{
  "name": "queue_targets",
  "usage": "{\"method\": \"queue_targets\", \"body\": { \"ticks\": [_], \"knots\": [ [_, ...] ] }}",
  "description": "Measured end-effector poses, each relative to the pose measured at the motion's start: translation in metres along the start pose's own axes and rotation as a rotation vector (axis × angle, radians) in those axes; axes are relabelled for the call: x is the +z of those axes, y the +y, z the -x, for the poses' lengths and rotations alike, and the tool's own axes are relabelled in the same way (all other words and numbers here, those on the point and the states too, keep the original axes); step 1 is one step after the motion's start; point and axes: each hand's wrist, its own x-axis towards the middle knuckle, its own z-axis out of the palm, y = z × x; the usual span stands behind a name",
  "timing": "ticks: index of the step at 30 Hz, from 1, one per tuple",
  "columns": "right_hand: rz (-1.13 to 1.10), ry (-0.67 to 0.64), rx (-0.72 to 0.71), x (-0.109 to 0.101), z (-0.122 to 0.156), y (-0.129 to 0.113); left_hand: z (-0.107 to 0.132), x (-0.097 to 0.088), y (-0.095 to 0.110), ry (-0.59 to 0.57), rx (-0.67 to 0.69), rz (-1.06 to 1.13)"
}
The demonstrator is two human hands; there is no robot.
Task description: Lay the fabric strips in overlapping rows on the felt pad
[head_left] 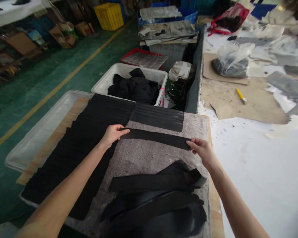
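A flat black strip (155, 137) is stretched between my two hands above a speckled grey board (139, 155). My left hand (113, 135) pinches its left end, and my right hand (200, 148) grips the right end between thumb and fingers. Just beyond the strip lies a short row of overlapping black strips (157, 115). A long row of black strips (72, 148) covers the board's left side, partly behind my left forearm. Nearer to me, a loose pile of black strips (156, 201) lies on the board.
A white bin (101, 82) holding black pieces stands beyond the board. On the right, a white table (253, 158) carries brown paper (260, 99), a yellow marker (241, 96) and a clear plastic bag (233, 62). A yellow crate (109, 16) sits on the green floor.
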Motion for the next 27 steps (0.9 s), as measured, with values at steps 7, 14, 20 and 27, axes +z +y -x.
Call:
{"method": "queue_targets", "body": {
  "ticks": [7,14,20,27],
  "knots": [
    [0.067,0.063,0.002,0.020,-0.053,0.015,-0.063,0.001,0.004,-0.024,0.011,-0.016],
    [0.226,0.155,-0.032,0.018,-0.077,0.035,-0.102,0.006,-0.006,0.154,0.101,-0.268],
    [0.532,0.225,-0.062,0.021,-0.084,0.026,-0.118,0.009,-0.009,0.197,0.139,-0.467],
    [0.693,0.252,-0.023,0.023,-0.087,0.021,-0.121,0.011,-0.009,0.170,0.153,-0.545]
  ]
}}
